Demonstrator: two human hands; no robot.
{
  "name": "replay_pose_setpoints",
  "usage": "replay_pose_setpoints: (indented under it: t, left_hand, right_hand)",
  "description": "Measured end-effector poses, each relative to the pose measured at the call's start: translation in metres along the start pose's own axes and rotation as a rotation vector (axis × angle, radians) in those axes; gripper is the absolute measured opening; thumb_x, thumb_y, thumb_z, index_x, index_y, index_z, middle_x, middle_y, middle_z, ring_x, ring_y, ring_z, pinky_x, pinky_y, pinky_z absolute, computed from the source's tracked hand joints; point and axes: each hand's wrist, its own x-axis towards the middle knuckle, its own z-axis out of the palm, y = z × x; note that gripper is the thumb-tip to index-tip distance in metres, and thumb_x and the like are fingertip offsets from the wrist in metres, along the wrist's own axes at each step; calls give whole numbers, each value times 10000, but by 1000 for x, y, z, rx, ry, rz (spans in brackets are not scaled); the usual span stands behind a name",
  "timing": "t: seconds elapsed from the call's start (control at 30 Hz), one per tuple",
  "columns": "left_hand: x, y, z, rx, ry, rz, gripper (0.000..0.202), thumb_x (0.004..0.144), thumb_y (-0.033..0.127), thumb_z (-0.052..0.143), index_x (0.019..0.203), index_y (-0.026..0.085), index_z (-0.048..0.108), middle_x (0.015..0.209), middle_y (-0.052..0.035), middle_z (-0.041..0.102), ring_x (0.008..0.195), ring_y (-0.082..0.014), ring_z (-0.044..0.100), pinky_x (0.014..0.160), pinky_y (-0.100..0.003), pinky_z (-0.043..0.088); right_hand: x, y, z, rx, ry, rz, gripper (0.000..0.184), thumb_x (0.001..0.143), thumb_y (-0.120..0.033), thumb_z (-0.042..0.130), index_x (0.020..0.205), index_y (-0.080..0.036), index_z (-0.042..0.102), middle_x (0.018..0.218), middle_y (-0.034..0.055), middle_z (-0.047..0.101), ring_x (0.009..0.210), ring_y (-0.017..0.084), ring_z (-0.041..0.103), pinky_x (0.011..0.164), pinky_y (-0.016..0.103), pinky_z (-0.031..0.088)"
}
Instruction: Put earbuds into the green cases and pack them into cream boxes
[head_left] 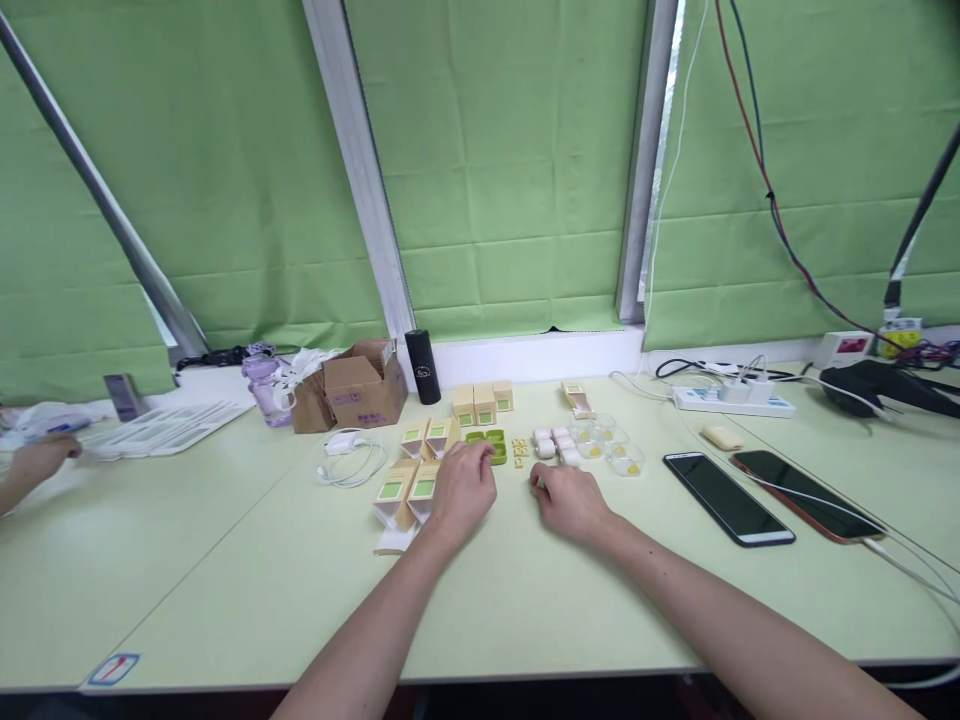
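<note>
My left hand is bent over the near left part of a small green tray with compartments, its fingertips against the tray. Just right of the tray lie several tiny yellow pieces. My right hand rests on the table with its fingers curled in; whatever may be between them is hidden. Beyond it sit several small white and pink round containers and clear plastic cups with yellow bits. Beside my left hand stand small cream cartons with green windows, several with flaps open.
Behind are more cartons, a black cylinder and a cardboard box. A white cable lies left. Two phones and a power strip are right. Another person's hand is far left.
</note>
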Motion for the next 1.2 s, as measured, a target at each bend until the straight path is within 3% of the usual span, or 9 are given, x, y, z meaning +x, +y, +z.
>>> replay_pose_setpoints:
  t: [0.13, 0.27, 0.47, 0.6, 0.93, 1.2]
  left_hand:
    - [5, -7, -10, 196, 8, 33, 266, 894, 68, 515, 969, 211, 726, 950, -108, 765, 973, -312, 654, 879, -417, 465]
    - [7, -10, -20, 390, -85, 1, 275, 835, 36, 536, 924, 196, 742, 936, -129, 767, 1002, -329, 629, 873, -431, 428]
    - [5, -10, -25, 535, -239, -31, 229, 779, 88, 602, 896, 177, 778, 984, -170, 758, 1097, -360, 578, 914, -462, 398]
    - [3, -9, -24, 602, -255, -13, 223, 716, 68, 606, 825, 160, 778, 984, -201, 750, 1094, -382, 561, 904, -478, 389]
    - [1, -15, -15, 514, -220, -4, 184, 714, 35, 595, 707, 150, 738, 918, -240, 726, 1127, -416, 536, 940, -529, 351]
    - [-3, -5, -9, 509, -165, 66, 220, 646, -21, 582, 684, 161, 700, 901, -195, 702, 1059, -379, 524, 876, -501, 384]
  right_hand:
    - [1, -1, 2, -19, -4, -27, 171, 982, -229, 544, 1082, -244, 682, 996, 109, 785, 894, 275, 722, 671, 317, 378]
    - [1, 0, 1, 3, -27, -20, 180, 982, -225, 547, 1097, -241, 685, 1027, 95, 787, 916, 257, 720, 669, 305, 352]
    - [0, 3, 1, 22, -30, -25, 203, 972, -216, 538, 1101, -236, 693, 1024, 62, 796, 919, 240, 719, 637, 305, 282]
    - [-1, 2, -1, 32, -28, -29, 187, 972, -218, 548, 1088, -235, 694, 1020, 62, 799, 917, 236, 721, 633, 303, 266]
    - [-3, 1, -2, 44, -29, -29, 178, 973, -215, 555, 1067, -243, 703, 992, 67, 800, 897, 240, 718, 643, 300, 290]
    - [-1, 4, 2, 121, 51, -20, 182, 957, -228, 567, 1079, -246, 701, 985, 54, 798, 906, 243, 707, 646, 307, 304]
